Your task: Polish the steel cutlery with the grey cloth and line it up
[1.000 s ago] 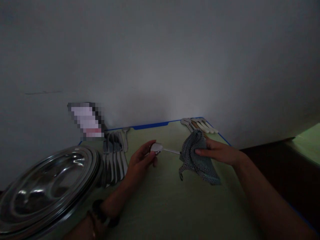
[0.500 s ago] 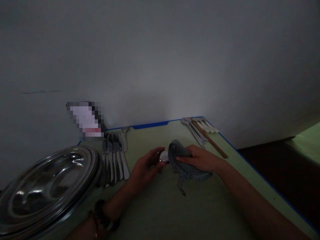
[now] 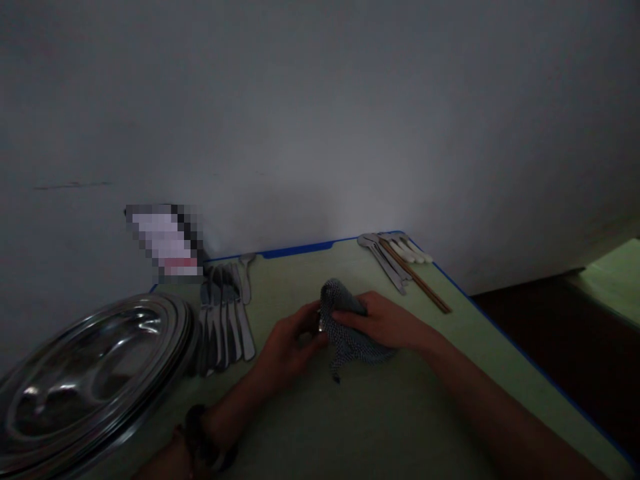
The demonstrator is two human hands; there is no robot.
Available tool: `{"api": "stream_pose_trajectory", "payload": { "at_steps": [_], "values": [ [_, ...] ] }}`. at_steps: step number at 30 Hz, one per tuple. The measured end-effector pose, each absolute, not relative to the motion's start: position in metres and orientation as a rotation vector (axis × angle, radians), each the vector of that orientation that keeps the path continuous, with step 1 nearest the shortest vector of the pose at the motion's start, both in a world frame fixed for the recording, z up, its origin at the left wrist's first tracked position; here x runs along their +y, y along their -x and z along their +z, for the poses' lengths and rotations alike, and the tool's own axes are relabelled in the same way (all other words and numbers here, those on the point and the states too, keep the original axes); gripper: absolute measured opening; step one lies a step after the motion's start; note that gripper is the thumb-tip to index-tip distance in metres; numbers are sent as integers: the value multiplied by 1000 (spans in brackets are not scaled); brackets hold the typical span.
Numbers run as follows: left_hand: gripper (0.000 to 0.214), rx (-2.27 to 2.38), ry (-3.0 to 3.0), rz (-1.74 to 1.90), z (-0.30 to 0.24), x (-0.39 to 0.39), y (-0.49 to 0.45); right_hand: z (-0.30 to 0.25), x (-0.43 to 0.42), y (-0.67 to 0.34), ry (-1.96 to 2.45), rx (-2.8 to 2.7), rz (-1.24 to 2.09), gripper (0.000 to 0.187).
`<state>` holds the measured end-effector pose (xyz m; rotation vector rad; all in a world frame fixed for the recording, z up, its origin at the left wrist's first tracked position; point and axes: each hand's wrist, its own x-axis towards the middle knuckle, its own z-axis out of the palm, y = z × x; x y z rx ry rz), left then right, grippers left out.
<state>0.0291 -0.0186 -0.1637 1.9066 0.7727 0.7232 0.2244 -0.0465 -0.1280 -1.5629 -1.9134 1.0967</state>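
Spoon (image 3: 321, 325) sits between our hands over mid-table (image 3: 380, 413), only a glint showing. The cloth (image 3: 350, 330), gripped in our right hand (image 3: 387, 322), has slid up the handle to meet our left hand (image 3: 290, 343), which pinches the bowl end, so the wipe now covers the handle. Steel trays (image 3: 90, 373) are stacked left, with cutlery (image 3: 225, 320) beside them, not in them.

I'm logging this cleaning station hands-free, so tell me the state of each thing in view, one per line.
Left hand: fingers closed on a metal utensil, which is mostly hidden.
Right hand: gripping the checked cloth against that utensil.
Checked cloth: bunched, one corner trailing on the green table.
Steel compartment plates: stacked.
Spoons: lying side by side in a row.
Far cutlery: laid together, chopsticks alongside.
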Motion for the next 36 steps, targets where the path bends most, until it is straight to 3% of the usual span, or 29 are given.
{"api": "stream_pose_trajectory", "payload": {
  "at_steps": [9, 13, 19, 26, 31, 36],
  "values": [
    [36, 824, -1522, 1041, -161, -9, -29, -126, -42, -276, 1547, -1924, 1339, 48],
    [36, 853, -1520, 1087, -157, -7, -29, -127, -41, -287, 1592, -1900, 1243, 49],
    [32, 950, -1666, 928, -157, -13, -31, -131, -40, -260, 1492, -1911, 1210, 44],
    [29, 736, -1803, 757, -162, -17, -31, -128, -46, -240, 1417, -2040, 1138, 36],
    [29, 789, -2067, 624, -152, -22, -32, -127, -45, -239, 1399, -2100, 1171, 37],
    [26, 969, -2088, 713, -149, -24, -34, -122, -45, -260, 1476, -2057, 1298, 43]
  ]
}}
